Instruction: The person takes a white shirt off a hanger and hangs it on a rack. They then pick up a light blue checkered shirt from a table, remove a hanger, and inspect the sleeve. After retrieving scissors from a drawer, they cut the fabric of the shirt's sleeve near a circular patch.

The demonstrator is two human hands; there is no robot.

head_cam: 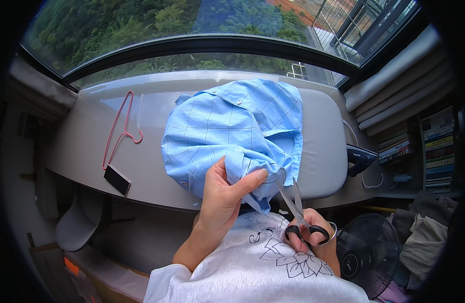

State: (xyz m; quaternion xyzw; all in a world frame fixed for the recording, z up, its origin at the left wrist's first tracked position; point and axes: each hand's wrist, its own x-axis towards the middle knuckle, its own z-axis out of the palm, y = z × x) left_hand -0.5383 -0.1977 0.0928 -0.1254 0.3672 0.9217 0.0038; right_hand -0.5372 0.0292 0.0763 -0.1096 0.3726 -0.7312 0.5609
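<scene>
A light blue checked button-up shirt (217, 125) lies bunched on a padded grey ironing board (323, 140). My left hand (226, 189) pinches a gathered part of its cloth between thumb and fingers at the near side. In my right hand (310, 231) is a pair of scissors (298, 216) with black handles, fingers through the loops. The blades stand apart and point away from me, their tips close to the shirt's near right edge. Whether a blade tip touches the cloth, I cannot tell.
A pink clothes hanger (110, 140) and a smartphone (117, 179) lie on the table (149, 151) at the left. An iron (359, 160) rests by the board's right end, with a cord. A black fan (368, 253) stands lower right, near heaped clothes (423, 242). Bookshelves and curtains are at the right.
</scene>
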